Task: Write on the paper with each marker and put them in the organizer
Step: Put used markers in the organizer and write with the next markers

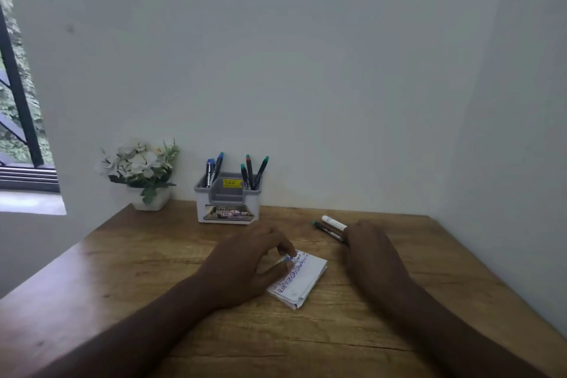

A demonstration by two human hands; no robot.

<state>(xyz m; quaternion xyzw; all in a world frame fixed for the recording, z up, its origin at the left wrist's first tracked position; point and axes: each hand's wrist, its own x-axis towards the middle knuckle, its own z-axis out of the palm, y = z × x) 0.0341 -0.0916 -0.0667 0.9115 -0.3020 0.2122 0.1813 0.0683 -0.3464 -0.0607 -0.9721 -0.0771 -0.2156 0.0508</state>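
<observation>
Markers (329,227): two are left on the tabletop (153,270), just right of and behind the paper (302,278); one white-bodied, one dark with a green cap. The rest are already stood in the organizer (228,196), well behind the paper against the wall: a few in its left compartment, three in the right.

Paper is folded, blue scribble lines visible, and is pinned at its left edge by the left hand (245,258), fingers curled, thumb and fingertips pressed on the sheet.

Right hand (372,250) is placed over the near ends of the two markers; fingers are hidden from view, so whether they are clamped on a marker cannot be told.

Risks, as judged:
- both markers caught at once, since they lie touching side by side
- one knocked and rolled across the tabletop
- paper dragged if left-hand pressure is released mid-stroke
- ink smeared under the left fingertips
</observation>
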